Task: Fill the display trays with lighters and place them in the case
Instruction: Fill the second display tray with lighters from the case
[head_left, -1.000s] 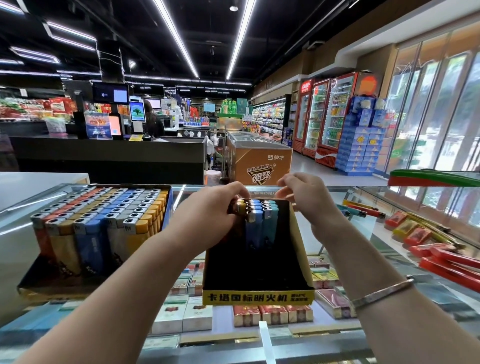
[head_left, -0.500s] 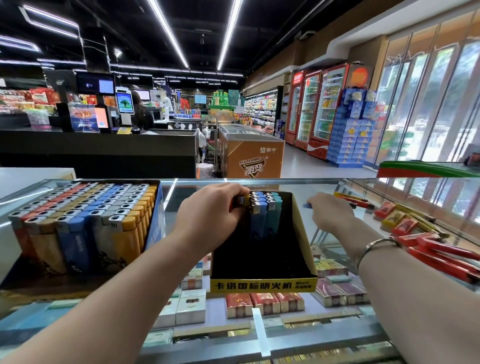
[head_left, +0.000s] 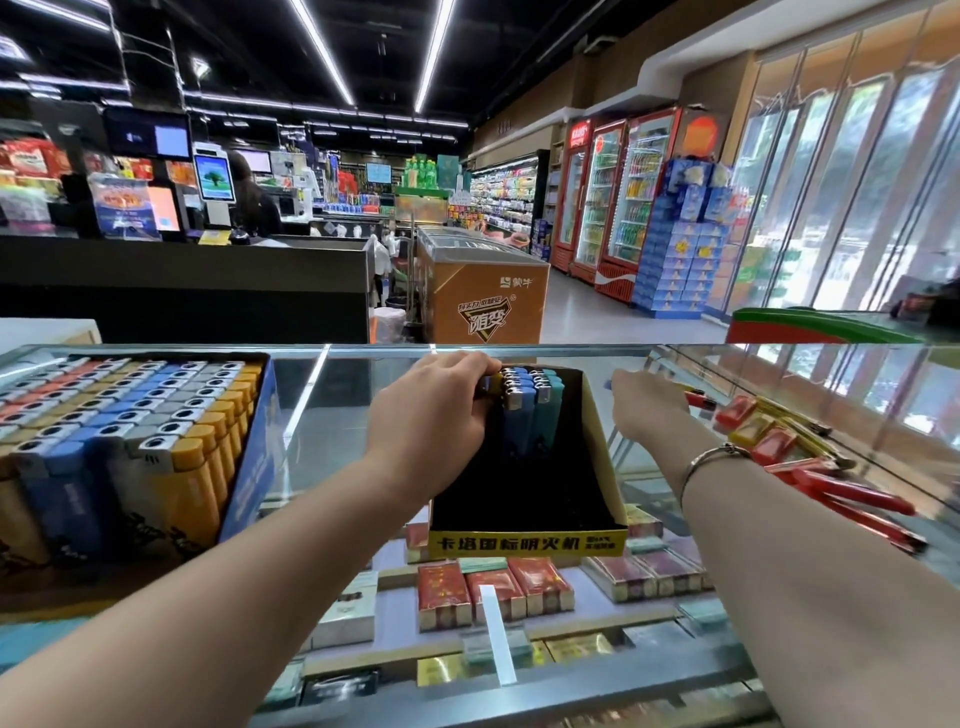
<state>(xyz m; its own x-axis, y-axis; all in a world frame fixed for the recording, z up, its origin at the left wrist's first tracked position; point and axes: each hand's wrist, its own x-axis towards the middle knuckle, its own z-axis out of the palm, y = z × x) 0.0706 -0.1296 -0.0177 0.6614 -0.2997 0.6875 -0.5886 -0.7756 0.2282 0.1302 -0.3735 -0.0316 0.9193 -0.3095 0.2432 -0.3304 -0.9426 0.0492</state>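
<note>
A black display tray with a yellow front label (head_left: 524, 543) stands on the glass counter. A few rows of blue and teal lighters (head_left: 530, 410) stand upright at its far end. My left hand (head_left: 436, 415) rests against the left side of that group, fingers curled over the lighter tops. My right hand (head_left: 647, 408) reaches out to the right of the tray, over loose red and yellow lighters (head_left: 748, 421) lying on the glass; its fingertips are hidden. A full tray of lighters (head_left: 124, 441) in orange, blue and grey sits at the left.
The glass counter top (head_left: 332, 415) covers a case with cigarette packs (head_left: 493, 592) on a shelf below. Long red lighters (head_left: 852, 504) lie at the right. Behind the counter are a checkout desk, an orange chest freezer (head_left: 483, 296) and drink fridges.
My right hand has left the lighters in the yellow tray and moved right toward the loose lighters on the glass. My left hand has stayed on the standing lighters.
</note>
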